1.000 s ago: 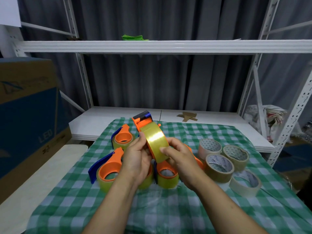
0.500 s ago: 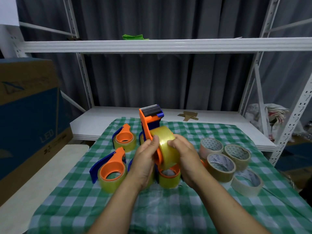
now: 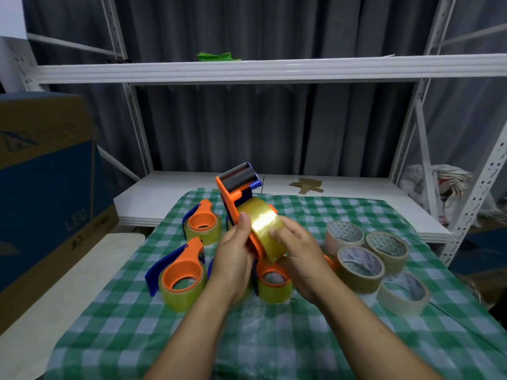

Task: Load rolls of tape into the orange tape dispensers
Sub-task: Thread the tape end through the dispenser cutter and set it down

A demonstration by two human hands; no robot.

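An orange tape dispenser with a black roller and blue trim stands tilted above the table, a clear yellowish tape roll seated on it. My left hand grips the dispenser from the left side, thumb up against the roll. My right hand holds the roll from the right, fingers laid over its face. On the green checked cloth lie three more loaded orange dispensers: back left, front left and one under my hands.
Several loose tape rolls sit at the right of the cloth. A blue and brown cardboard box stands at the left. White shelving runs behind, with a lower white shelf just beyond the cloth.
The dispenser has tilted more upright and its roller end has risen. My right fingers have shifted over the face of the roll. Both hands stay on it.
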